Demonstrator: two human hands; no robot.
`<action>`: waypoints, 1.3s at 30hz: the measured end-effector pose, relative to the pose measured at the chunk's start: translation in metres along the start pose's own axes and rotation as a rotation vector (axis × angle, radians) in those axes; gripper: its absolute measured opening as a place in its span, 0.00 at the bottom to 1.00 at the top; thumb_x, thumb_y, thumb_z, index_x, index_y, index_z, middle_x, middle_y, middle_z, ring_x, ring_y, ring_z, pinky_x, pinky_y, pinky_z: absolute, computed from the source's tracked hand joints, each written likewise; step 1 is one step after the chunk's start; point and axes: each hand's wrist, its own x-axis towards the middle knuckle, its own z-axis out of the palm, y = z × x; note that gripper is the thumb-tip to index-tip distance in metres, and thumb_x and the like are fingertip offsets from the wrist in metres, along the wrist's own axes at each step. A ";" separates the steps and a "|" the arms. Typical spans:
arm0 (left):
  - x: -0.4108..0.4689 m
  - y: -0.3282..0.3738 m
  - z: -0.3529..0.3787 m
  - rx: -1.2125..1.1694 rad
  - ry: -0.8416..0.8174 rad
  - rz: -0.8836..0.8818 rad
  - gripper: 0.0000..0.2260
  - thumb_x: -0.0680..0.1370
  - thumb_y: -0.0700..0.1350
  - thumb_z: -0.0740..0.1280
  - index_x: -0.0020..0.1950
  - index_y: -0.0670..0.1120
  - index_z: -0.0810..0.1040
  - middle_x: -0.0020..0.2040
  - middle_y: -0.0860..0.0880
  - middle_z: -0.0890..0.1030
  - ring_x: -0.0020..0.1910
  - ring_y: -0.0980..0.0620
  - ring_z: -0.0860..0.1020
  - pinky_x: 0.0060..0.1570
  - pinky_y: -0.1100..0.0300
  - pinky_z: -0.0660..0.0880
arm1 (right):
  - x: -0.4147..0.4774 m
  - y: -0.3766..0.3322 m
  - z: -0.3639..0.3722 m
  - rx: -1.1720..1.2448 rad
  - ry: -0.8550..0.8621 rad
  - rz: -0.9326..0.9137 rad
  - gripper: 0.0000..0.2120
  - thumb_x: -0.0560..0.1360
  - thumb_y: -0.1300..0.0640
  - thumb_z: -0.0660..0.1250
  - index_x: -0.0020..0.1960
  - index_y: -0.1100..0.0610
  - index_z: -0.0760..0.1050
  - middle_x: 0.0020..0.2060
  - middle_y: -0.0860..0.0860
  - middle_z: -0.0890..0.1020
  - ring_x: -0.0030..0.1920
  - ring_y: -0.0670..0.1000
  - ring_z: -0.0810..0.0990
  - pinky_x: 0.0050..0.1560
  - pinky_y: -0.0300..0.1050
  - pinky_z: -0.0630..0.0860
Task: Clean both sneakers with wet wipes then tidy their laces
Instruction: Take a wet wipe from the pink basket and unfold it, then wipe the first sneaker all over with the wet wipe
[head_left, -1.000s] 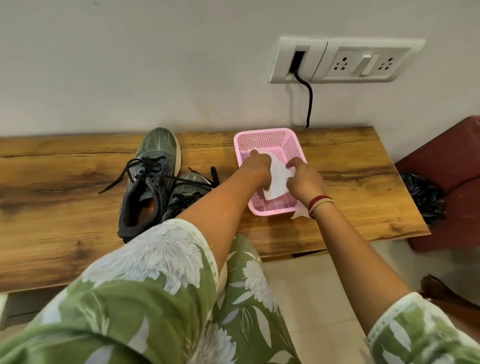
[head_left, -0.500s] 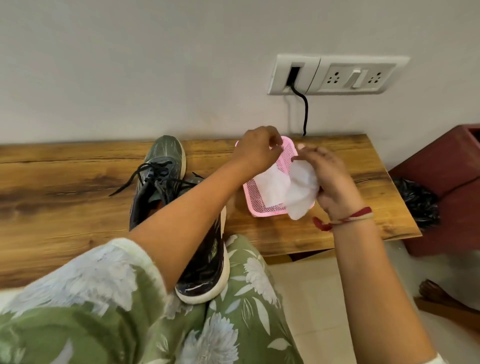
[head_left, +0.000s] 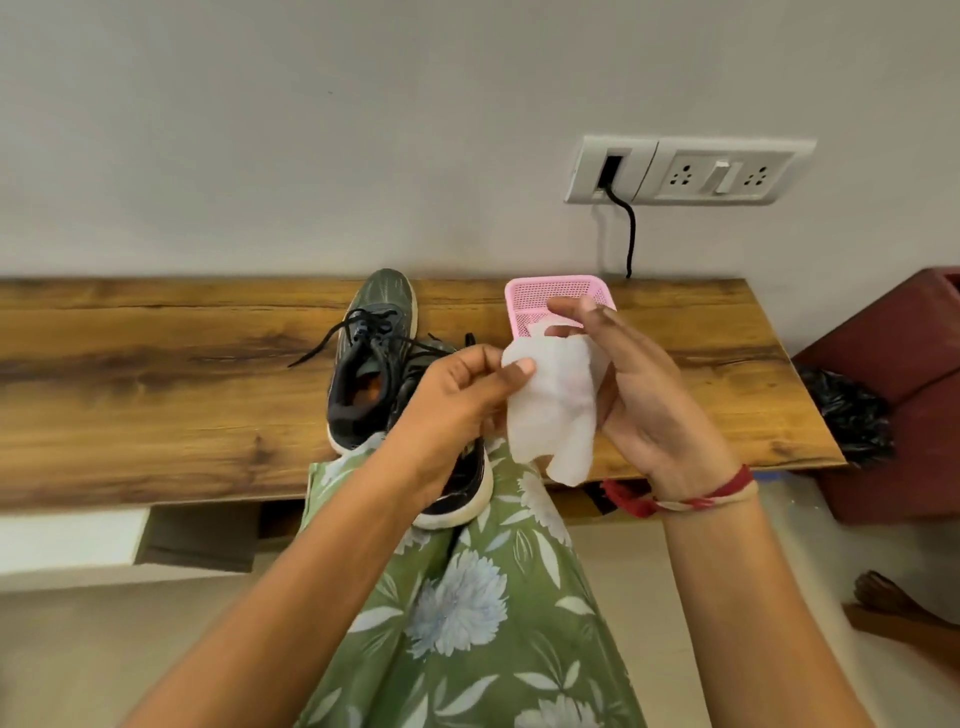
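— Start at the left. How do the sneakers lie?

— One sneaker (head_left: 374, 353) stands on the bench (head_left: 156, 374) about mid-length. Its long axis runs from front edge to back edge, toe at the wall, heel opening toward the person. Its black laces (head_left: 332, 338) are loose and trail left over the wood. The second sneaker (head_left: 460, 486) is just to its right, heel end past the front edge and resting on the person's lap. The left forearm hides most of it, so I can't tell where its toe points.

— Any brand you can read?

— Too small to make out.

— And the wipe?

— The wipe (head_left: 553, 405) hangs between the hands over the front edge, long side up and down. The left hand (head_left: 457, 400) pinches its upper left corner between thumb and forefinger. The right hand (head_left: 644, 395) is at its right edge, fingers spread. The wipe covers the thumb, so I can't tell whether it grips.

— Beyond that?

— A pink basket (head_left: 561, 291) stands at the back edge, partly behind the right fingers.
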 end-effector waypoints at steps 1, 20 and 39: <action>-0.003 -0.001 -0.003 -0.010 0.025 0.006 0.05 0.75 0.46 0.67 0.43 0.45 0.76 0.41 0.47 0.80 0.42 0.50 0.77 0.45 0.57 0.74 | -0.003 0.002 -0.001 0.027 -0.021 0.009 0.18 0.75 0.52 0.63 0.61 0.61 0.74 0.54 0.60 0.78 0.55 0.57 0.78 0.52 0.47 0.78; -0.032 -0.010 -0.028 0.069 0.197 0.214 0.05 0.80 0.43 0.63 0.47 0.42 0.74 0.39 0.42 0.77 0.38 0.49 0.75 0.38 0.61 0.72 | -0.032 0.066 0.008 0.393 -0.104 0.410 0.29 0.42 0.58 0.85 0.42 0.61 0.84 0.46 0.59 0.84 0.45 0.55 0.84 0.43 0.50 0.82; -0.028 -0.016 -0.033 0.510 0.357 0.393 0.07 0.76 0.45 0.69 0.51 0.49 0.73 0.39 0.53 0.79 0.38 0.58 0.78 0.38 0.63 0.75 | -0.032 0.071 0.002 0.016 0.179 -0.195 0.08 0.76 0.65 0.63 0.51 0.56 0.78 0.51 0.53 0.82 0.52 0.53 0.80 0.48 0.48 0.80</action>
